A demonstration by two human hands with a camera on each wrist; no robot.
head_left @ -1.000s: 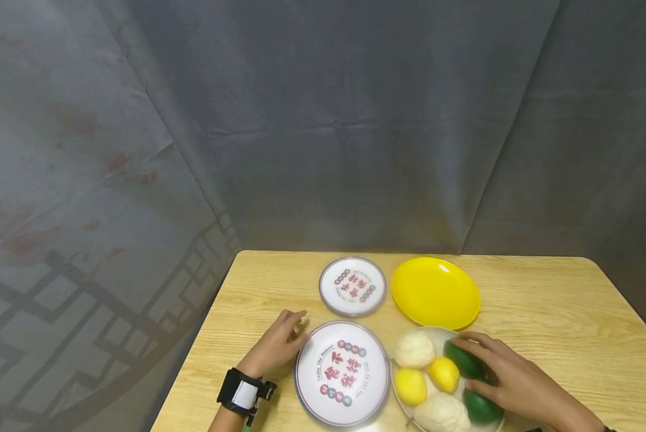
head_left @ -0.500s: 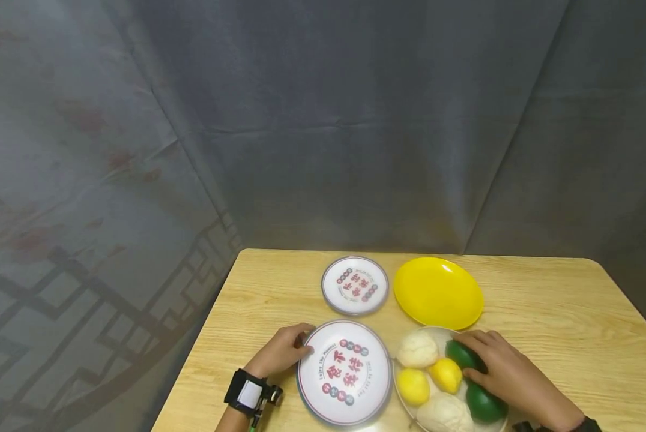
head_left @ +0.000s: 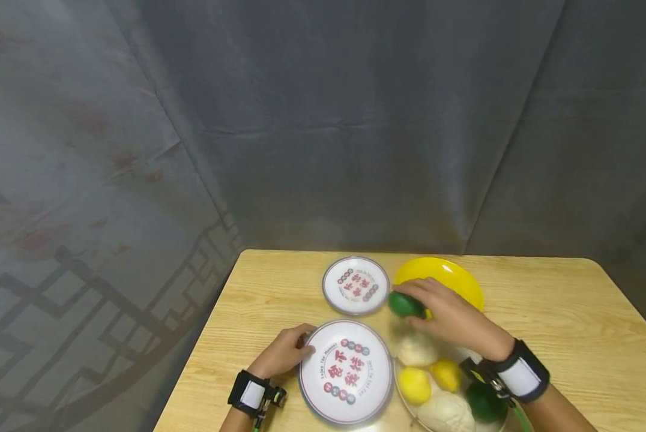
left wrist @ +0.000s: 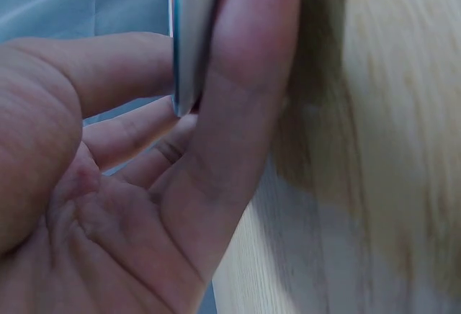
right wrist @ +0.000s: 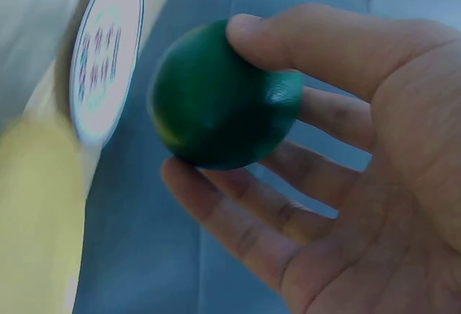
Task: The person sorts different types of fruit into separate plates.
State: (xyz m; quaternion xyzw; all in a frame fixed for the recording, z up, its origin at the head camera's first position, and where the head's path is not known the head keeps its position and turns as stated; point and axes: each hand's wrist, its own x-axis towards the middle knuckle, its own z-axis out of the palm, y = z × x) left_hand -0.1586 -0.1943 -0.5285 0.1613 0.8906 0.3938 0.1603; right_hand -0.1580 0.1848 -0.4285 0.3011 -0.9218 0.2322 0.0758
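My right hand (head_left: 452,318) holds a smooth dark green oval fruit (head_left: 406,305) in the air, above the gap between the small white plate and the yellow plate. In the right wrist view the thumb lies on one side of this fruit (right wrist: 216,98) and the fingertips on the other. My left hand (head_left: 282,354) pinches the left rim of the large white plate (head_left: 346,372), which has red characters. The left wrist view shows the plate's edge (left wrist: 189,47) between thumb and finger. At lower right, a pale bowl (head_left: 401,399) holds another green fruit (head_left: 486,403), two lemons (head_left: 415,385) and cream-coloured lumps (head_left: 444,411).
The small white plate (head_left: 355,285) lies behind the large one. Beside it sits a yellow plate (head_left: 452,273), partly covered by my right hand. The wooden table (head_left: 544,300) meets a grey curtain (head_left: 328,150) at its back edge.
My right hand has lifted one green fruit out of the bowl and carried it up and left. My left hand has moved onto the large plate's rim and gripped it.
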